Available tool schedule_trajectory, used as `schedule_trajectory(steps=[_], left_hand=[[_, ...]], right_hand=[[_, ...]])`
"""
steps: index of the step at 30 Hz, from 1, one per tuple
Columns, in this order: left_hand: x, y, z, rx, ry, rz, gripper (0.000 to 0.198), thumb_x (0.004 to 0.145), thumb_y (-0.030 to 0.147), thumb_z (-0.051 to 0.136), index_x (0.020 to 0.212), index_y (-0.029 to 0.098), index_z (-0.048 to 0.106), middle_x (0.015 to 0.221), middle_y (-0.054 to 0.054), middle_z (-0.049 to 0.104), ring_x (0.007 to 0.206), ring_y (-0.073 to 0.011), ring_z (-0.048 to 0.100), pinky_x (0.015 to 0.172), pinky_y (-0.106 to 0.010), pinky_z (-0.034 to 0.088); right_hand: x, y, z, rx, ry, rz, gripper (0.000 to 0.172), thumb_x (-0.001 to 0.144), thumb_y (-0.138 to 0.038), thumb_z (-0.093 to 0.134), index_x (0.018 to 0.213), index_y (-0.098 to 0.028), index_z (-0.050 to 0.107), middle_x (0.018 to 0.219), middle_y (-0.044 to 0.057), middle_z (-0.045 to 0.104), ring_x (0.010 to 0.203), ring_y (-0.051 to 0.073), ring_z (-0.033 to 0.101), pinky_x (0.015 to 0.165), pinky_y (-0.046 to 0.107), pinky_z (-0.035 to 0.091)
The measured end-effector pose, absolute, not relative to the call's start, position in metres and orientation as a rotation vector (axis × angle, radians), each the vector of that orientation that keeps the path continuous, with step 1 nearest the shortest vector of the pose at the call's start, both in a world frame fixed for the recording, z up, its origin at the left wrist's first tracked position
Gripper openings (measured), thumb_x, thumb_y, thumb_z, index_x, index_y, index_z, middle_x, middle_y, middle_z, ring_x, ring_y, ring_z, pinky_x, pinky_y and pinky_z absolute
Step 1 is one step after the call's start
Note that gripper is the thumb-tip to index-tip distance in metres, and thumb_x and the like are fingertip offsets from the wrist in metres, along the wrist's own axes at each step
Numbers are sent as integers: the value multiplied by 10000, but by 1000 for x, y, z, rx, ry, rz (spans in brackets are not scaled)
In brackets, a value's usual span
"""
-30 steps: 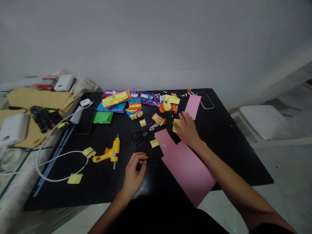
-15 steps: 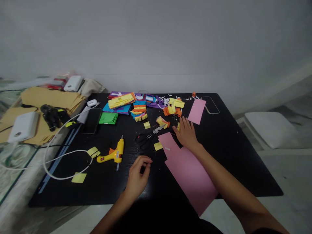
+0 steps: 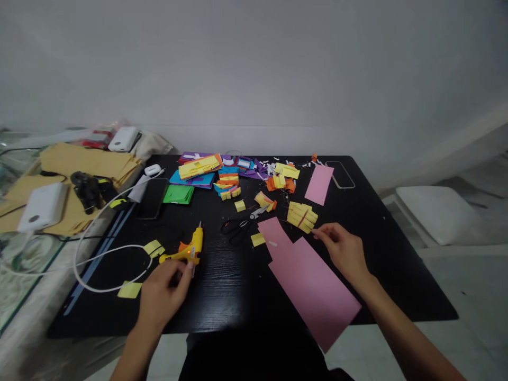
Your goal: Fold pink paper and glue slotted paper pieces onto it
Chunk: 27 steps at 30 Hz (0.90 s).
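My left hand [image 3: 164,291] is at the yellow glue gun [image 3: 193,246], its curved fingers and thumb apart beside the handle. The gun lies on its side on the black table, nozzle pointing away from me. My right hand [image 3: 344,251] is pinched at the lower right corner of a yellow paper piece [image 3: 301,216] cut into strips, with a thin dark reddish line across it. Whatever the fingertips hold is too small to make out. Below lies a large pink sheet [image 3: 313,291]. Scissors [image 3: 240,225] with black handles rest left of the yellow piece.
Colored paper stacks [image 3: 198,166], green slips [image 3: 178,194] and paper scraps [image 3: 273,169] line the back. A smaller pink sheet [image 3: 319,184] lies near a phone-shaped frame [image 3: 340,175]. Left are a dark phone [image 3: 153,198], a white cable [image 3: 75,254] and brown envelopes [image 3: 83,159].
My left hand has moved left from the table's middle to the glue gun. My right hand has drawn back toward me and right, uncovering the yellow strips.
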State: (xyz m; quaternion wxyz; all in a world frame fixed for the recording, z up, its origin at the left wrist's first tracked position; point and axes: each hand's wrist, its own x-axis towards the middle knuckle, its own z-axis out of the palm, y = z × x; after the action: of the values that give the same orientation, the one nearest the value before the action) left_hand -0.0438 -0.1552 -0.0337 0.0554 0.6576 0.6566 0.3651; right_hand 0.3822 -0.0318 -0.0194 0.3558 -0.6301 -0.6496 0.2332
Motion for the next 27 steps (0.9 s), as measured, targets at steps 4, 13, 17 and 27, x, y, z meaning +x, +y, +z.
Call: schedule_trajectory(steps=[4,13,17,27], left_hand=[[-61,-152,-31,1956,2063,1055,310,1033,441,602,859,224,740,784,-16,776,630,-177,710,609,-268,525],[39,-151,-32,2015,1327,972,335,1102,349,572,854,221,757,725,-5,734,633,-141,711,631,-223,554],[65,-154,-40,1912,1137,859,264,1114,303,549,1081,254,807,983,-41,842,862,-180,810,812,-266,627],[69,-158,-42,1897,1174,756,302,1101,295,556,896,232,768,778,-18,767,704,-161,737,692,-247,570]], right_hand=[[389,-54,-15,-1657,-1521,845,415,862,-663,766,820,-251,738,760,62,802,756,298,798,707,393,583],[305,-110,-12,-1346,-1230,1810,458,844,-649,830,845,-196,760,817,48,777,666,194,718,723,356,555],[284,-124,-18,-1273,-1232,1858,427,894,-612,807,882,-187,764,789,15,738,635,147,634,713,324,492],[281,-132,-24,-1263,-1133,2036,351,854,-538,843,869,-191,793,669,-35,597,594,121,494,622,293,367]])
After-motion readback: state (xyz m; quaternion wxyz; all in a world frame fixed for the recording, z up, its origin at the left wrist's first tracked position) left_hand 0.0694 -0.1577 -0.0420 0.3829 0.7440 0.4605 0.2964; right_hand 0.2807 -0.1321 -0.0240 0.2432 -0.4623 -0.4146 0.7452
